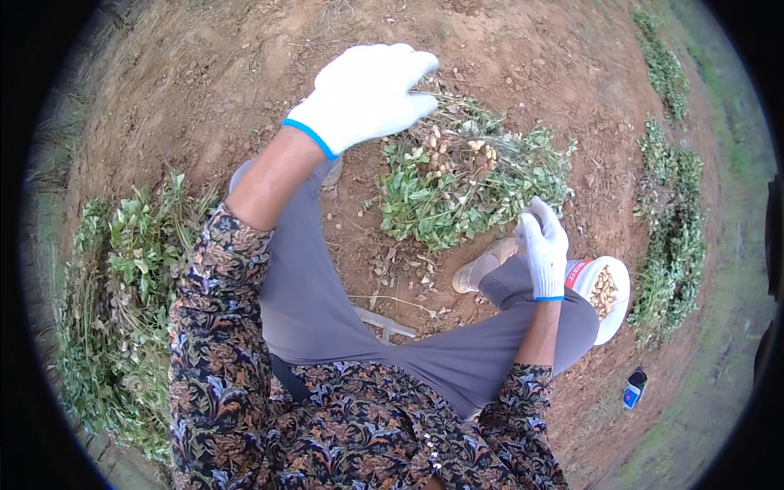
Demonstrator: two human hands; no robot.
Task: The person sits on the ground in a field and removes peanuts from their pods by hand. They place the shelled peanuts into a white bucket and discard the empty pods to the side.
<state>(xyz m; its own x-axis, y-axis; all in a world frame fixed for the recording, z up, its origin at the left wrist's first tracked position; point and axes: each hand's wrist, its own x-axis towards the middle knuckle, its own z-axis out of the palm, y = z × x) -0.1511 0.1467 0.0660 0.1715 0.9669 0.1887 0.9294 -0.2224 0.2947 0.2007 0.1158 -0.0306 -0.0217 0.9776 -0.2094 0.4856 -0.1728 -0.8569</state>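
Observation:
My left hand (370,92), in a white knit glove with a blue cuff, is raised above the far left part of a heap of pulled peanut plants (471,190). Its thumb and forefinger are apart, and I see nothing between them. Clusters of peanut pods (438,147) show among the roots and leaves. My right hand (542,251), gloved the same way, hangs over the heap's near right edge with bent fingers. Whether it holds anything is unclear. Close to the right knee stands a white bucket (618,327) with a red label, holding loose picked peanuts (603,293).
More peanut plants lie in a large pile (122,306) at the left and in a row (667,226) at the right. A blue and white container (634,388) rests on the soil (245,79) behind the bucket. Part of a low seat frame (386,323) shows between the legs.

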